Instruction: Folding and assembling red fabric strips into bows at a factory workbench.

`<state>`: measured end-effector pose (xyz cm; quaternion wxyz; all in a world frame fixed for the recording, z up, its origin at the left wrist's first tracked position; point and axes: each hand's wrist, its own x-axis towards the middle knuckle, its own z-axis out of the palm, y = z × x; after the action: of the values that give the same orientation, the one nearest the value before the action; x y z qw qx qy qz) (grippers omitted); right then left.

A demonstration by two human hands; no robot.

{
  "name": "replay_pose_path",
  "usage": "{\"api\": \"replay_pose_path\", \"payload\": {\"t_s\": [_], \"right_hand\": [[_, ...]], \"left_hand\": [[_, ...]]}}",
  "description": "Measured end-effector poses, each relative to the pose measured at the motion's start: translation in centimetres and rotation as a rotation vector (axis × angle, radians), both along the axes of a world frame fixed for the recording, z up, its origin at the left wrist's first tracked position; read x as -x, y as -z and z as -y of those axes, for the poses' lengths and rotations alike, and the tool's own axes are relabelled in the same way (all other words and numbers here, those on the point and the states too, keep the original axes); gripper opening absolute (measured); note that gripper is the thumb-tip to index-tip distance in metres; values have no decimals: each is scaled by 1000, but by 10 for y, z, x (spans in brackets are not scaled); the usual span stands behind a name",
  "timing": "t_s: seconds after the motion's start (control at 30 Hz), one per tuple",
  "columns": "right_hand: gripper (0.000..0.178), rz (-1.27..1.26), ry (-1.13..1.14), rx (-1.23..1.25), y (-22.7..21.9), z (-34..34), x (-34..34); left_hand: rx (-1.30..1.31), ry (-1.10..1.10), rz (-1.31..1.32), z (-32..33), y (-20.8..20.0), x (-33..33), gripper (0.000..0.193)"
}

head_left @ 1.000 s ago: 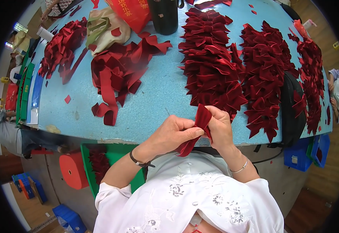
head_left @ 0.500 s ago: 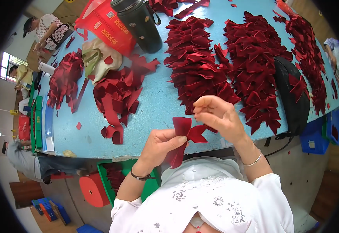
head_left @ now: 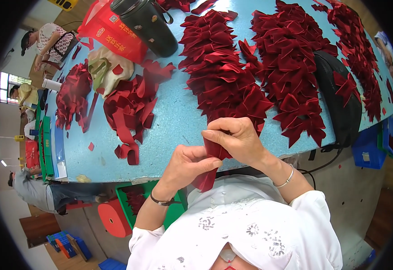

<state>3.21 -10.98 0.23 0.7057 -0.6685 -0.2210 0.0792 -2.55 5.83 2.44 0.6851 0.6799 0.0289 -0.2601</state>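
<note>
A dark red velvet ribbon bow point(head_left: 206, 179) is held between my two hands at the table's near edge. My left hand point(head_left: 185, 166) pinches its middle between thumb and fingers, and one tail hangs below against my white top. My right hand point(head_left: 236, 140), thumb and fingertips pressed together, grips the bow's upper end from the right. The fingers hide much of the bow's far side. Just beyond my right hand stretches a long row of stacked finished bows point(head_left: 223, 76).
On the blue table point(head_left: 174, 112) lie more rows of bows point(head_left: 288, 67) and a heap of loose ribbon strips point(head_left: 131, 110). A dark flask point(head_left: 147, 27), a red bag point(head_left: 108, 31) and a black bag point(head_left: 336, 99) stand there. A green crate point(head_left: 176, 211) sits below the edge. Other people work at left.
My right hand has come down and left from beside the bow and closed on its upper end. My left hand keeps its pinch. The view has shifted slightly.
</note>
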Motion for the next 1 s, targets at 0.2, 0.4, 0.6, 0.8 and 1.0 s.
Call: {"api": "replay_pose_path", "payload": {"t_s": [0.2, 0.4, 0.6, 0.8, 1.0], "right_hand": [[9, -211, 12, -85, -7, 0, -13], [13, -297, -39, -38, -17, 12, -10], [17, -457, -127, -173, -12, -11, 18], [17, -306, -15, -199, -1, -25, 22], [15, -354, -35, -253, 3, -32, 25]], "left_hand": [[173, -192, -54, 0, 1, 0, 14], [187, -291, 92, -13, 4, 8, 17], [55, -345, 204, -13, 0, 12, 24], [287, -471, 193, -18, 17, 15, 26], [519, -489, 32, -26, 25, 16, 23]]}}
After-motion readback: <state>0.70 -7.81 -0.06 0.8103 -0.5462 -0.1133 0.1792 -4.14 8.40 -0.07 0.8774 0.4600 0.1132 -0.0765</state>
